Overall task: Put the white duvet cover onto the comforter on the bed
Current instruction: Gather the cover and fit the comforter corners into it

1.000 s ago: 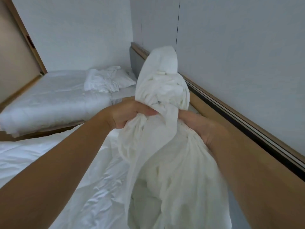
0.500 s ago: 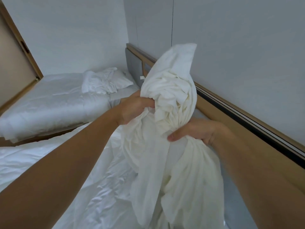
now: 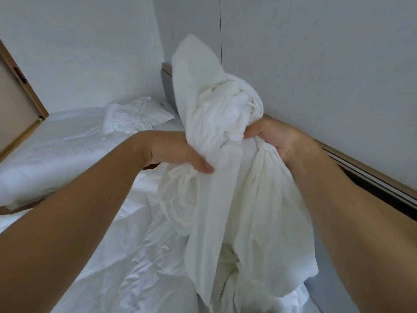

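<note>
Comforter lies rumpled, nearest, 7 o'clock. Cover is bunched and held up at centre, its tail hanging to 6 o'clock over the comforter. Left hand, at its 9 o'clock side: grip closed on cover. Right hand, at its 3 o'clock side: grip closed round gathered cloth. Far bed with pillow, 10 o'clock.

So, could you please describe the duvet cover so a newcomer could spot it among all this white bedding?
Start at the rumpled comforter spread across the foreground. Above it, the left hand and right hand hold the duvet cover in a bunch. It alone hangs in the air, creamier than everything lying flat.
</note>
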Action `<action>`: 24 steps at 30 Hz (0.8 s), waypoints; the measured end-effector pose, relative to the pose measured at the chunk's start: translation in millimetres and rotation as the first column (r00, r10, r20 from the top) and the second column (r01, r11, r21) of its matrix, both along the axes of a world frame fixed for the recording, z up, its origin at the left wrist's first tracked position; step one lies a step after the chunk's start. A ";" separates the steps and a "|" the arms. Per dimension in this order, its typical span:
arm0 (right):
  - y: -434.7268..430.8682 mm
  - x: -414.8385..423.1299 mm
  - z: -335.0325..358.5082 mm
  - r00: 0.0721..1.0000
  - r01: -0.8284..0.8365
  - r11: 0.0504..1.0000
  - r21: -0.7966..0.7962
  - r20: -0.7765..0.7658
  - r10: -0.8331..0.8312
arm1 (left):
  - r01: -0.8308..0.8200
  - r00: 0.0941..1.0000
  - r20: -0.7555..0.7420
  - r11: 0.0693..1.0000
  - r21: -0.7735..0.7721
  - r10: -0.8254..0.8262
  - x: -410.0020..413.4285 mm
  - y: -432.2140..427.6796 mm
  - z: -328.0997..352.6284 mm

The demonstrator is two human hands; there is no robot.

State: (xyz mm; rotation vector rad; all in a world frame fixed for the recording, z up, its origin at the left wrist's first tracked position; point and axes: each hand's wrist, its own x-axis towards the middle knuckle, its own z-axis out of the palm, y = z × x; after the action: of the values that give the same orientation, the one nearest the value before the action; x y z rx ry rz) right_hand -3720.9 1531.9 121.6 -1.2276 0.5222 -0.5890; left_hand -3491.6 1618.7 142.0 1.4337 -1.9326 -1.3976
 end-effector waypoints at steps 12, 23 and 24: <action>57.3 19.6 -94.9 0.978 -0.180 0.981 0.073 -0.095 0.187 | -0.330 0.907 -0.337 0.923 -0.199 0.252 -22.8 -21.4 -21.7; 64.8 -7.5 -131.1 0.988 0.137 0.972 0.193 0.040 -0.147 | -0.197 0.945 -0.254 0.979 0.061 0.206 -8.3 3.6 -54.0; 64.2 -7.9 -129.8 0.981 0.164 0.970 0.180 0.075 -0.179 | -0.174 0.957 -0.212 0.976 0.131 0.199 -9.7 7.1 -60.3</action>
State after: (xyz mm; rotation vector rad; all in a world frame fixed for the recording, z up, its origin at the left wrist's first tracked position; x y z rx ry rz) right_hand -3728.8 1596.1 -8.2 -0.9919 0.5945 -0.7272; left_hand -3501.3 1625.8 81.7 1.3983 -1.5601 -1.5246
